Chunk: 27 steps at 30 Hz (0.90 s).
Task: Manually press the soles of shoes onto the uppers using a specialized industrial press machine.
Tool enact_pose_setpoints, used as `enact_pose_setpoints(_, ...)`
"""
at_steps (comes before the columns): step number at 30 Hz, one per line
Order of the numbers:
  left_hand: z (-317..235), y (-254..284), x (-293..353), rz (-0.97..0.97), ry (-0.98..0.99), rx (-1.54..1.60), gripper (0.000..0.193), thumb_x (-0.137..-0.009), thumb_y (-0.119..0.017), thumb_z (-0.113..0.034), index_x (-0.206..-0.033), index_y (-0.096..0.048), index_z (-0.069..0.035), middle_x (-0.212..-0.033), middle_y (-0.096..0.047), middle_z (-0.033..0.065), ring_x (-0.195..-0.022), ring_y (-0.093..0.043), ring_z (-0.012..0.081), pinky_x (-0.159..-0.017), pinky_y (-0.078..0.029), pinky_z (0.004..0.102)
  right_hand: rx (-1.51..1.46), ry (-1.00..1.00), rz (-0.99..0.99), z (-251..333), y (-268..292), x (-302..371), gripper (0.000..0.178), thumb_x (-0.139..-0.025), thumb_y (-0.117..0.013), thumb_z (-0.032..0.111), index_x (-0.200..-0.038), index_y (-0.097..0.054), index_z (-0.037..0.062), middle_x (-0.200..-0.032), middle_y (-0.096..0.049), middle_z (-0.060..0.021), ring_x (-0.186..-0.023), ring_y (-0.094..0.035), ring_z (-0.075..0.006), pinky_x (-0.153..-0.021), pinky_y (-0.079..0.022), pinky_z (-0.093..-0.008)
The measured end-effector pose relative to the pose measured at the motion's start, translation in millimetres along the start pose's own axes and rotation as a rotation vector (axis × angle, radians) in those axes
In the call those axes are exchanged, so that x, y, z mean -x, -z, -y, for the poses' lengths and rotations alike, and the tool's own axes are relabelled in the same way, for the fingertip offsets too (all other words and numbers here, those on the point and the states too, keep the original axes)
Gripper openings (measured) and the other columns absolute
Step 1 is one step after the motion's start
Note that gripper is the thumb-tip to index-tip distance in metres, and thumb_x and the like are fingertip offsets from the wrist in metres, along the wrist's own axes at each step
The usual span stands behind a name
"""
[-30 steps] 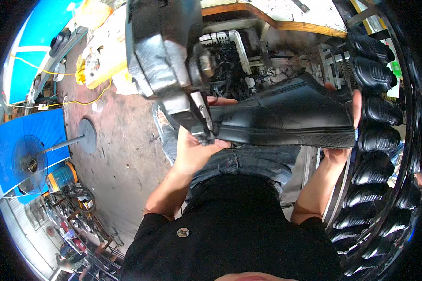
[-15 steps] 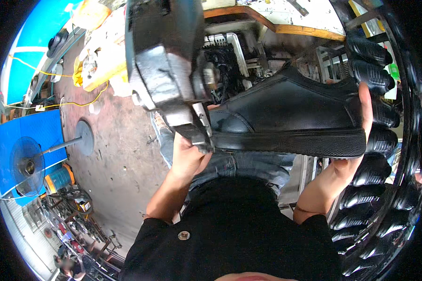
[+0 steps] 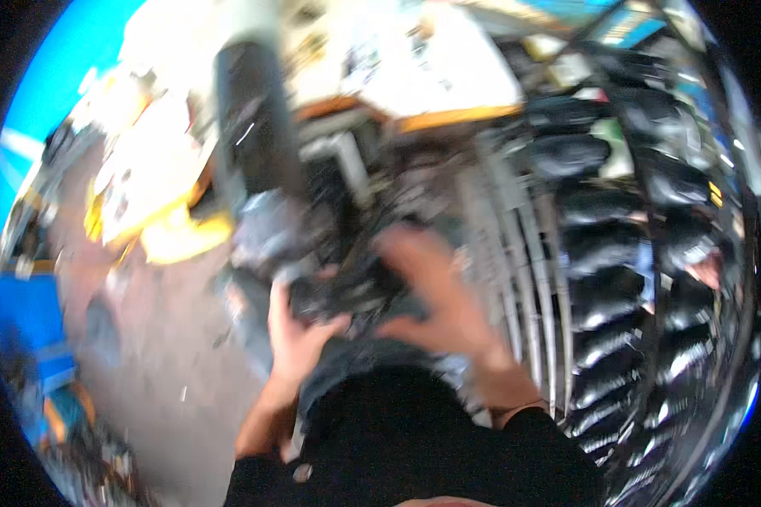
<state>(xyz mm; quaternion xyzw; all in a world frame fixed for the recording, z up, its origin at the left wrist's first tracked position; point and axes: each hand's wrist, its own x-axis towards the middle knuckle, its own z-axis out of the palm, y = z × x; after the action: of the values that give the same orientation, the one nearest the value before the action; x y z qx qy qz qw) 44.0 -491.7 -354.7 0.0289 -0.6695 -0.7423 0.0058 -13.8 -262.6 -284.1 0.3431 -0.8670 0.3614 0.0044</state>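
Observation:
A black shoe (image 3: pixel 351 291), badly blurred, is below the head of a dark upright machine (image 3: pixel 258 127). My left hand (image 3: pixel 296 338) grips the shoe's left part, thumb raised beside the machine head and fingers curled at its lower edge. Just right of the shoe, my right hand (image 3: pixel 440 296) is smeared by motion. Its thumb and fingers are spread wide apart toward the shoe's right end, and I cannot make out whether they touch it.
Racks of black shoes (image 3: pixel 604 245) stand close on my right, beside several metal rails (image 3: pixel 524 279). A white-topped table with a wooden edge (image 3: pixel 461 118) is ahead. Yellow bags (image 3: pixel 182 237) lie at far left, and a blue panel (image 3: pixel 30 321) is left of the floor.
The view has swung to the right and blurred. The shoe has come down from large and near to lower under the machine. My right hand has left its raised hold at the shoe's right end.

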Motion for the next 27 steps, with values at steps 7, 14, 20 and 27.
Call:
enact_pose_setpoints(7, 4, -26, 2, 0.021, -0.214, 0.239, 0.05, -0.102, -0.056, -0.023, -0.144, -0.04, 0.0, -0.141, -0.05, 0.015, -0.133, -0.047, 0.0262, -0.115, -0.033, 0.0411, 0.295, 0.012, -0.355, 63, 91, 17, 0.056, -0.077, -0.084, 0.023, -0.125, -0.06, 0.0062, -0.115, -0.066, -0.0133, -0.107, -0.063, -0.0331, -0.093, -0.049, -0.0409)
enact_pose_setpoints(14, 28, -24, 16, 0.479, 0.166, 0.218, 0.029, -0.098, -0.052, 0.003, -0.127, -0.055, 0.002, -0.121, -0.064, 0.0098, -0.113, -0.06, 0.0169, -0.102, -0.044, 0.0305, 1.655, 0.132, -1.203, 107, 291, -4, 0.059, -0.082, -0.076, 0.011, -0.132, -0.046, 0.0027, -0.111, -0.065, -0.0202, -0.096, -0.067, -0.0352, -0.084, -0.054, -0.0419)
enact_pose_setpoints(20, 30, -24, 11, 0.559, 0.198, 0.252, 0.032, -0.098, -0.053, 0.004, -0.13, -0.053, 0.002, -0.124, -0.063, 0.0098, -0.115, -0.059, 0.017, -0.103, -0.043, 0.0308, 1.649, -0.534, -0.82, 44, 384, 26, 0.029, -0.086, -0.069, 0.013, -0.106, -0.051, 0.0028, -0.102, -0.066, -0.0231, -0.097, -0.065, -0.0428, -0.081, -0.052, -0.0513)
enact_pose_setpoints(27, 35, -11, 16, 0.545, 0.232, 0.215, 0.033, -0.097, -0.054, 0.004, -0.13, -0.053, 0.002, -0.125, -0.063, 0.0098, -0.115, -0.059, 0.0178, -0.105, -0.043, 0.032, 2.02, -0.747, -0.795, 148, 320, 85, 0.061, -0.077, -0.08, 0.018, -0.132, -0.055, 0.0123, -0.121, -0.064, -0.0139, -0.114, -0.059, -0.0363, -0.096, -0.048, -0.042)
